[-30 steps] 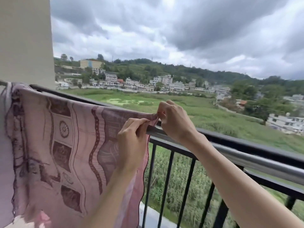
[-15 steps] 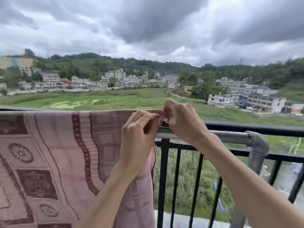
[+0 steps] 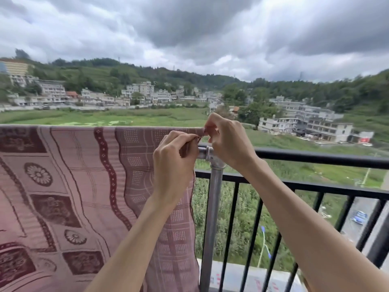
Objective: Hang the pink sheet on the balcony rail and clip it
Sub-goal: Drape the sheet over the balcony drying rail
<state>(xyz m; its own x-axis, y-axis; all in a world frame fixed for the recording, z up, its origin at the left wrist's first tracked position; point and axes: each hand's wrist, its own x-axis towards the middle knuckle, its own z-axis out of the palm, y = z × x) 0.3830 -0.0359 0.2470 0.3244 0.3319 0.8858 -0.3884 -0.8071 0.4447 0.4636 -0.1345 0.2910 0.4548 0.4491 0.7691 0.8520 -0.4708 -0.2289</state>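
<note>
Pink sheet (image 3: 88, 186) draped over rail (image 3: 315, 159), left of the pipe joint. Left hand (image 3: 174, 163) and right hand (image 3: 229, 142) both pinch its top right corner. No clip visible. Keep hem taut and flat on the bar before clipping.

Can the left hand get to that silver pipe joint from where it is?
Probably yes. The left hand pinches the sheet right beside the pipe joint, with nothing between them.

Both forearms reach up to the rail (image 3: 315, 159); left hand (image 3: 172, 165) and right hand (image 3: 229, 142) meet above it, fingers curled, each grip pinching the sheet (image 3: 84, 186) corner.
</note>
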